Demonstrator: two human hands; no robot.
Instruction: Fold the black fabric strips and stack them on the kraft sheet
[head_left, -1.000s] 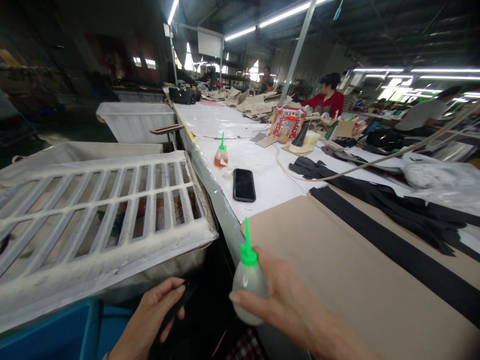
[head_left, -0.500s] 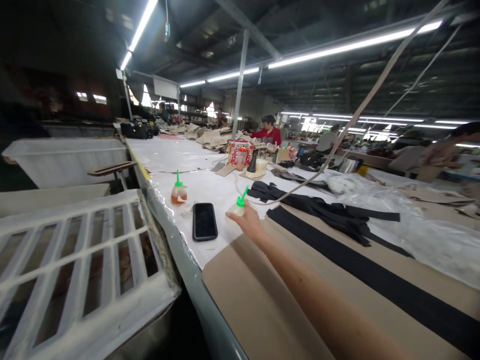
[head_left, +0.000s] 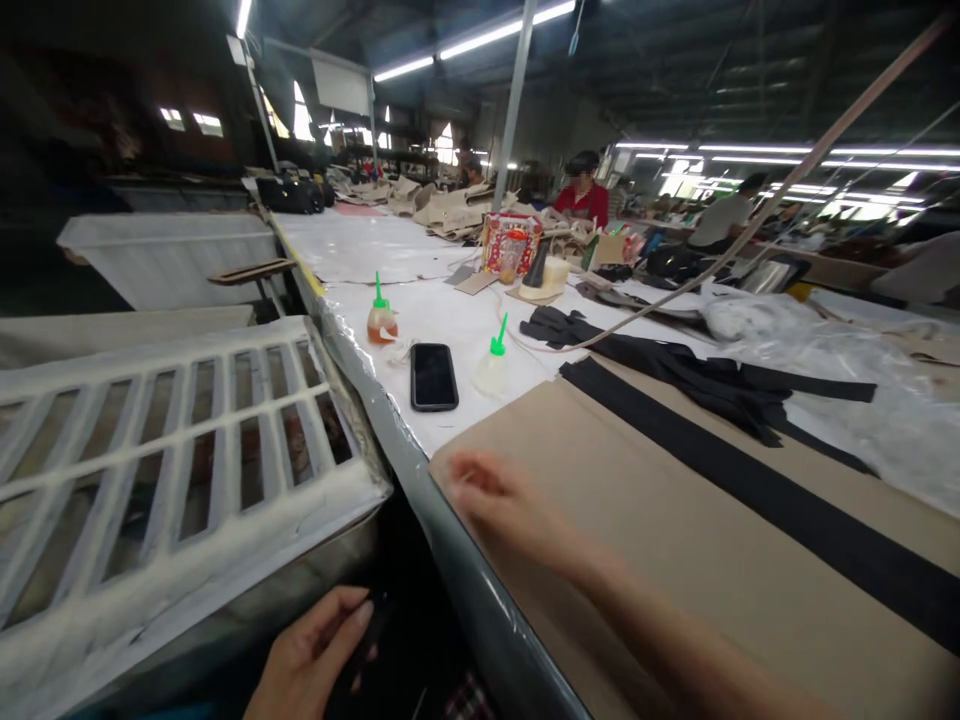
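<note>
The translucent green-spouted bottle [head_left: 491, 376] has moved onto the white table [head_left: 360, 252]; left hand [head_left: 319, 640] fingers pinch a black strip [head_left: 379, 602]; right hand [head_left: 495, 495] fingers too blurred to tell.

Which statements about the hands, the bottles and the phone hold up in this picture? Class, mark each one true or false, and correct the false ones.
1. The phone lies on the white tabletop between the pale bottle and the bottle with orange-brown liquid. True.
2. The right hand is gripping the pale bottle. False: the pale bottle stands on the white tabletop, apart from the right hand, which is blurred.
3. A long black strip lies across the brown sheet. True.
4. Both bottles have red caps. False: both have green caps.
5. The left hand is resting on the phone. False: it is below the table's edge, holding a dark item.
</note>
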